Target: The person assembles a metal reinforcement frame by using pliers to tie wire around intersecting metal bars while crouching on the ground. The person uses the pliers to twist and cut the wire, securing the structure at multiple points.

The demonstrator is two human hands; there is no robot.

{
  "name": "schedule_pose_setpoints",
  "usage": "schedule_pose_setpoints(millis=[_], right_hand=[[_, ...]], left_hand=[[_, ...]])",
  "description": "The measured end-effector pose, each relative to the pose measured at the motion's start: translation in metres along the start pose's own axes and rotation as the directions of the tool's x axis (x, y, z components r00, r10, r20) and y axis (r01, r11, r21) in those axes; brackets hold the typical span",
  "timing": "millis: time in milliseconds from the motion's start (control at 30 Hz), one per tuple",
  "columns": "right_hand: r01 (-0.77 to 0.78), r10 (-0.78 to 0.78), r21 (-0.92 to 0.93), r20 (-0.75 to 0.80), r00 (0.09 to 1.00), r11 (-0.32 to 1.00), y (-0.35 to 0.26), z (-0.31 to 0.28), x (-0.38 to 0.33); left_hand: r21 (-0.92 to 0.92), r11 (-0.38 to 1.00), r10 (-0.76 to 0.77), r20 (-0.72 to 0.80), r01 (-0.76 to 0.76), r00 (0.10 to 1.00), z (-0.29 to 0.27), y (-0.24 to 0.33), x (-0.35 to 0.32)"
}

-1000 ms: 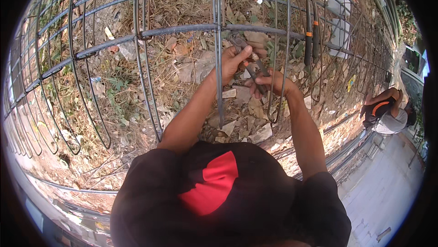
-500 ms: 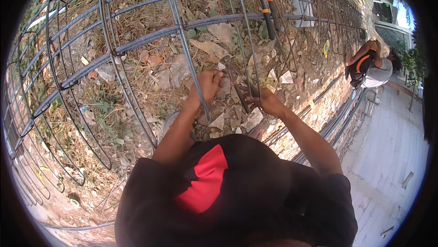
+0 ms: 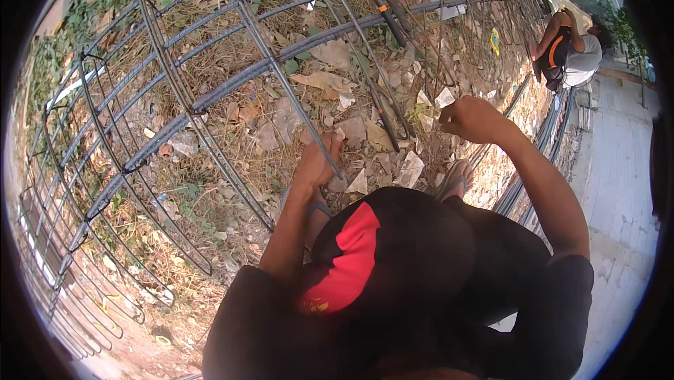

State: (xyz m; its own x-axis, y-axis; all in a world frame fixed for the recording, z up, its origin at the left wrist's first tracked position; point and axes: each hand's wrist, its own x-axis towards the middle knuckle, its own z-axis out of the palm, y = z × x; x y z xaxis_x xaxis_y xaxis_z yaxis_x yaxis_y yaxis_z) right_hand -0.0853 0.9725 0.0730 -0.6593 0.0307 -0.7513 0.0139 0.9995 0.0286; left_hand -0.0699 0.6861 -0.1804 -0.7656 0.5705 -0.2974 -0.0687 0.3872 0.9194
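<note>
My left hand (image 3: 319,161) is closed in a pinch beside the end of a bent steel bar (image 3: 298,109); what its fingers hold, if anything, is too small to make out. Off to the right, my right hand (image 3: 474,120) is raised with its fingers curled in, and their contents are hidden. Between my hands, a dark hand tool with an orange band (image 3: 382,116), partly hidden by thin bars, stands slanted at the hooped bar ends. Neither hand touches it. The bars belong to a long reinforcing-steel cage (image 3: 232,92) across the scene.
Another long-handled tool with orange bands (image 3: 393,18) rests against the cage farther off. Dry leaves and pale broken shards (image 3: 409,169) litter the ground near my sandalled foot (image 3: 458,178). A person (image 3: 572,50) crouches at the far right beside long dark bars (image 3: 540,162) and a concrete surface (image 3: 618,190).
My right hand has let go of the orange-banded tool and moved up and right. The tool stays among the bars. My left hand remains pinched near the bar end; the view has shifted slightly.
</note>
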Motion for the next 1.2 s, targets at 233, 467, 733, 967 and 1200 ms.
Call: schedule_pose_setpoints(millis=[233, 467, 733, 967, 1200], right_hand=[[0.361, -0.346, 0.027, -0.225, 0.911, 0.932, -0.066, -0.055, 0.006], [0.839, -0.775, -0.087, -0.444, 0.450, 0.537, -0.120, -0.013, 0.045], [0.968, -0.826, -0.199, -0.563, 0.018, 0.156, -0.134, 0.005, 0.037], [0.919, -0.732, -0.389, -0.643, -0.225, 0.059, -0.077, -0.080, 0.015], [0.920, -0.498, -0.280, -0.777, -0.384, -0.273, -0.007, -0.141, -0.019]], left_hand=[[0.171, 0.982, -0.056, -0.154, 0.083, 0.986, -0.016, 0.000, -0.051], [0.330, 0.894, -0.245, -0.206, 0.303, 0.947, -0.021, 0.036, -0.133], [0.556, 0.736, -0.219, -0.346, 0.387, 0.912, -0.056, 0.181, -0.142], [0.574, 0.758, 0.065, -0.539, 0.310, 0.840, -0.052, 0.329, -0.109], [0.738, 0.606, 0.393, -0.603, 0.298, 0.694, -0.018, 0.446, -0.097]])
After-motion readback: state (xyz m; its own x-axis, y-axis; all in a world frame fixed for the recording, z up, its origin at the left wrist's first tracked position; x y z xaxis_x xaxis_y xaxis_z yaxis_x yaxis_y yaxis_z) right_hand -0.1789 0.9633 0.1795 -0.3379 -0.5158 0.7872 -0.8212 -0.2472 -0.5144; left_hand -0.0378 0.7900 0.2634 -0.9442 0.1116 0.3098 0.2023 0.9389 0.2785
